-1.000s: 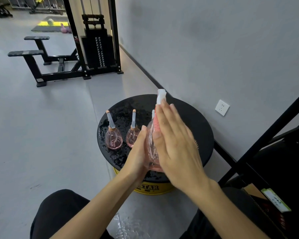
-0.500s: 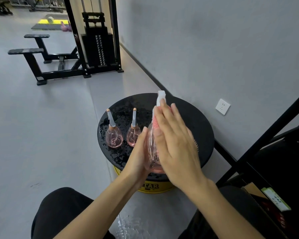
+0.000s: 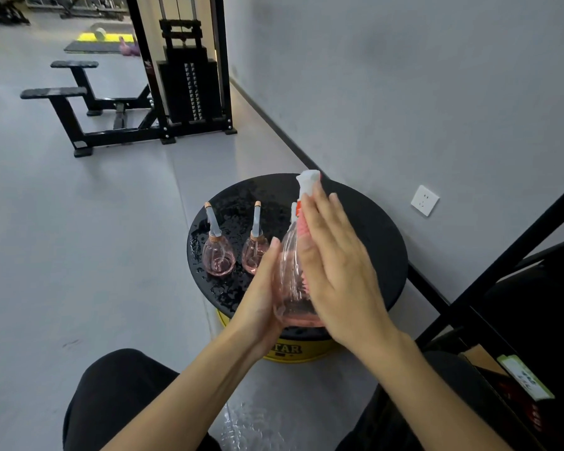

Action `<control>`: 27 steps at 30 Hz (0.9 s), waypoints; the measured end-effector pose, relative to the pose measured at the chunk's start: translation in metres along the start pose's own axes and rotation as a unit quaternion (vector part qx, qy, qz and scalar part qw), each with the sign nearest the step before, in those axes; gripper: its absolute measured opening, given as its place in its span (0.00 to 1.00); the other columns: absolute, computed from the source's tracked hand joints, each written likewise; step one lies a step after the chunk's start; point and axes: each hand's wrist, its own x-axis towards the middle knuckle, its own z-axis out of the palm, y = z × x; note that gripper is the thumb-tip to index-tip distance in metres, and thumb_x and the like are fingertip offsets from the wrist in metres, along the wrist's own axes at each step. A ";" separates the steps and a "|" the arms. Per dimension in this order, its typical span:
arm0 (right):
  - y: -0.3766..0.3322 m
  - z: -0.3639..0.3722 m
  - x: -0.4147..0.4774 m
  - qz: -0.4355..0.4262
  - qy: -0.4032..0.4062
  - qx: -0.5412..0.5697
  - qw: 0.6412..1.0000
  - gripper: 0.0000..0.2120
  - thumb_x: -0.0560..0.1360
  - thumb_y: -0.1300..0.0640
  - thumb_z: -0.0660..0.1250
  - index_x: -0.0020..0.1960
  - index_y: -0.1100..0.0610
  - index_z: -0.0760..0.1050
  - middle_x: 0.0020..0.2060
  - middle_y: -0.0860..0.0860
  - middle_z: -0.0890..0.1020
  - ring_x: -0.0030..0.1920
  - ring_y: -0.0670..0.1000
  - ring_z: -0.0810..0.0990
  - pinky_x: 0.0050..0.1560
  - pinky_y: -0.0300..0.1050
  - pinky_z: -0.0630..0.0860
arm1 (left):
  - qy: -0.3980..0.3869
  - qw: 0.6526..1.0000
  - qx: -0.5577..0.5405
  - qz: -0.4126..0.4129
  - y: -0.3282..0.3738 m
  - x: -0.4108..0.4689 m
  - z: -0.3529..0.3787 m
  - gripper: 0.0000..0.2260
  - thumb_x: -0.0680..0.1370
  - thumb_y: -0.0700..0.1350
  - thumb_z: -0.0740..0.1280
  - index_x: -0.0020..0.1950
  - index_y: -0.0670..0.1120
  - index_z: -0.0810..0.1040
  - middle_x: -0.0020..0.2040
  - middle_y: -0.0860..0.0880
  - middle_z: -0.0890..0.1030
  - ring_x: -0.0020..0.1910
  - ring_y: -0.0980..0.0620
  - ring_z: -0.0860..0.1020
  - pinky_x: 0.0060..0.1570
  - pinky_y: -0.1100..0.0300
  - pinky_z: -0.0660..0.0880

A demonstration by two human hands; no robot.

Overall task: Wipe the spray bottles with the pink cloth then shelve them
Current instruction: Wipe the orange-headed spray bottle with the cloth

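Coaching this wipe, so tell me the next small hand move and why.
Probably slide the right hand with the pink cloth down the side of the big bottle: the flat hand presses the cloth against it up by the neck, while the left hand props the other side.

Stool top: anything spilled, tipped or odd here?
Yes, water. Droplets bead over the left part of the black stool top, around the left small bottle and the right small bottle, both upright. A wet patch shines on the floor on the stool's near side. Nothing looks tipped or damaged.
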 end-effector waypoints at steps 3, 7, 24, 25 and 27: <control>-0.009 0.007 -0.019 -0.029 0.001 -0.032 0.999 0.26 0.84 0.48 0.45 0.80 0.50 0.49 0.80 0.42 0.49 0.79 0.43 0.44 0.77 0.53 0.54 | 0.008 0.999 -0.022 0.032 0.003 0.007 -0.003 0.23 0.83 0.59 0.50 0.55 0.57 0.85 0.56 0.50 0.85 0.55 0.53 0.83 0.48 0.56 0.81; -0.016 0.019 -0.049 -0.053 -0.008 -0.061 0.997 0.26 0.83 0.49 0.44 0.80 0.53 0.50 0.80 0.45 0.49 0.80 0.49 0.45 0.76 0.55 0.51 | -0.005 0.998 -0.038 0.049 0.008 0.010 -0.006 0.24 0.81 0.58 0.53 0.53 0.49 0.86 0.53 0.46 0.85 0.55 0.50 0.83 0.54 0.58 0.79; -0.012 0.021 -0.052 -0.037 0.002 -0.069 0.997 0.28 0.83 0.46 0.44 0.80 0.55 0.49 0.80 0.46 0.49 0.80 0.49 0.45 0.76 0.54 0.51 | 0.023 0.999 -0.036 0.006 0.003 0.007 -0.008 0.23 0.79 0.60 0.58 0.62 0.46 0.81 0.58 0.44 0.84 0.59 0.49 0.82 0.57 0.58 0.79; -0.012 0.021 -0.052 -0.038 0.002 -0.070 0.997 0.28 0.83 0.46 0.45 0.80 0.54 0.50 0.80 0.46 0.49 0.80 0.49 0.45 0.76 0.54 0.51 | 0.025 0.999 -0.032 0.000 0.002 0.007 -0.008 0.24 0.79 0.60 0.58 0.63 0.46 0.80 0.60 0.44 0.83 0.61 0.48 0.81 0.59 0.57 0.77; -0.010 0.016 -0.041 -0.041 0.003 -0.064 0.997 0.27 0.83 0.47 0.45 0.80 0.52 0.50 0.80 0.45 0.50 0.80 0.47 0.46 0.76 0.54 0.53 | 0.020 1.000 -0.016 -0.011 -0.001 0.007 -0.008 0.25 0.78 0.62 0.57 0.64 0.49 0.80 0.62 0.45 0.82 0.63 0.48 0.80 0.60 0.55 0.76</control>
